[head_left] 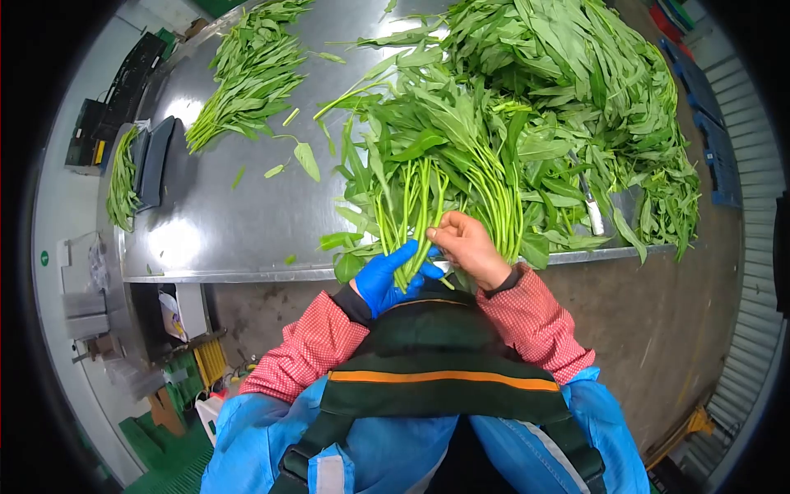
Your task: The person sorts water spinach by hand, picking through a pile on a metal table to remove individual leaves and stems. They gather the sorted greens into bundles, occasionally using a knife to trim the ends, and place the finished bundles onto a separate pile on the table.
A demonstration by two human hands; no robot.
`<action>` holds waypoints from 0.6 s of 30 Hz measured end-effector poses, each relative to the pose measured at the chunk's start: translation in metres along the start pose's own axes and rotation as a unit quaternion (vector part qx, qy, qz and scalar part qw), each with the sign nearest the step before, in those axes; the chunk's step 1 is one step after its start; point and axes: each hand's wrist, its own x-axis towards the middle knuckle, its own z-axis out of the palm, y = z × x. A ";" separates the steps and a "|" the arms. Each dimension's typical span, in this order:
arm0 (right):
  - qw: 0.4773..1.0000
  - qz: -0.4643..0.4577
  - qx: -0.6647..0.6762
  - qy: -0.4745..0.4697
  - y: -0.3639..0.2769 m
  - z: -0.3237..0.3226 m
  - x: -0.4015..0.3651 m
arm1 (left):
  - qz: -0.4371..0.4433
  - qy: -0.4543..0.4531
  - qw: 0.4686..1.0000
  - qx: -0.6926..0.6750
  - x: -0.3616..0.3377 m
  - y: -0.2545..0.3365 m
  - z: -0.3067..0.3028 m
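Observation:
My left hand, in a blue glove, is closed around the lower stems of a bunch of water spinach at the table's near edge. The leafy ends point away from me onto the table. Bare and pinched together, the fingers of my right hand grip a stem at the right side of that bunch. Just beyond my right hand, more long stalks lie with their leaves on the pile. A white-handled knife rests to the right among the leaves, its blade partly covered.
A large heap of water spinach covers the right of the metal table. One bundle lies at the far left, with loose leaves nearby. Beside a dark grey device at the left edge is another bundle.

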 end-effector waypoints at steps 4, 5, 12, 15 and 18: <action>0.984 -0.114 -0.122 0.070 0.006 0.009 0.004 | 0.085 0.106 0.983 0.124 -0.003 -0.002 0.006; 0.971 -0.133 -0.176 0.086 0.003 0.012 0.001 | 0.102 0.105 0.977 0.154 -0.004 -0.004 0.005; 0.962 -0.166 -0.205 0.076 -0.002 0.023 -0.005 | 0.078 0.076 0.984 0.143 -0.010 0.003 0.005; 0.946 -0.160 -0.276 0.055 -0.019 0.021 -0.019 | 0.054 0.087 0.991 0.091 -0.017 0.011 0.009; 0.913 -0.226 -0.339 0.038 -0.015 0.020 -0.024 | 0.066 0.082 0.989 0.102 -0.016 0.011 0.009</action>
